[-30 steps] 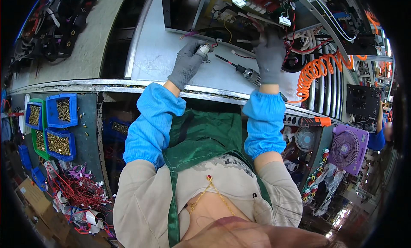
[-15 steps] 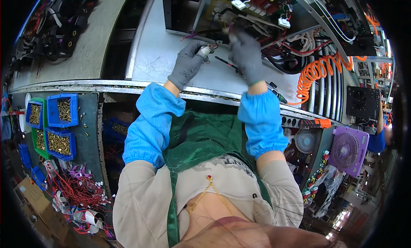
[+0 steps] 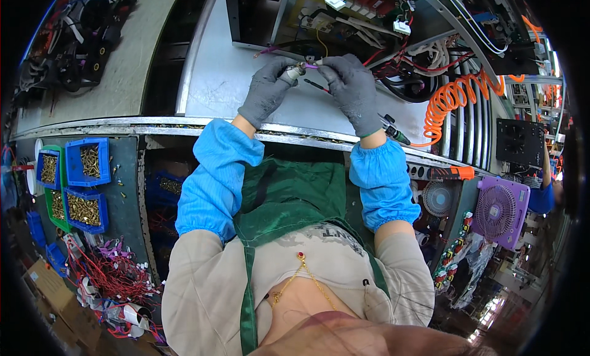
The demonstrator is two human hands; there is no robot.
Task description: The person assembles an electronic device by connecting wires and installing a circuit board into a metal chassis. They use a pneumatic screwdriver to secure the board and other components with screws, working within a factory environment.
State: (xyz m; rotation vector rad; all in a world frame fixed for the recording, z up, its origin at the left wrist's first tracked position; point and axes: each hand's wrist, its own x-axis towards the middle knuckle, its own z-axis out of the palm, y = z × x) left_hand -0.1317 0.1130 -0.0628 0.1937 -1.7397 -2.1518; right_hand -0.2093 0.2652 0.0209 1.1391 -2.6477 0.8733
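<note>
Both my hands wear grey gloves and meet in front of an open metal equipment housing (image 3: 270,47). My left hand (image 3: 267,92) is closed in a pinch on a wire end, mostly hidden by the fingers; its thumb tip looks whitish. My right hand (image 3: 353,89) pinches a short purple-sleeved wire (image 3: 311,66), which reaches toward the left fingertips. A yellow wire (image 3: 322,43) hangs from the housing down toward the right fingers. Below the hands lies a thin dark tool (image 3: 316,86), partly covered by the right hand.
A power screwdriver (image 3: 393,132) lies by my right wrist, near a coiled orange air hose (image 3: 439,110). White connectors (image 3: 401,28) hang on the housing. Left are blue bins of brass-coloured screws (image 3: 86,210) and red wires (image 3: 120,273). A purple fan (image 3: 496,211) stands right.
My right hand has come down and left from the housing to the left fingertips, with the purple-sleeved wire in its pinch. My left hand has hardly moved.
</note>
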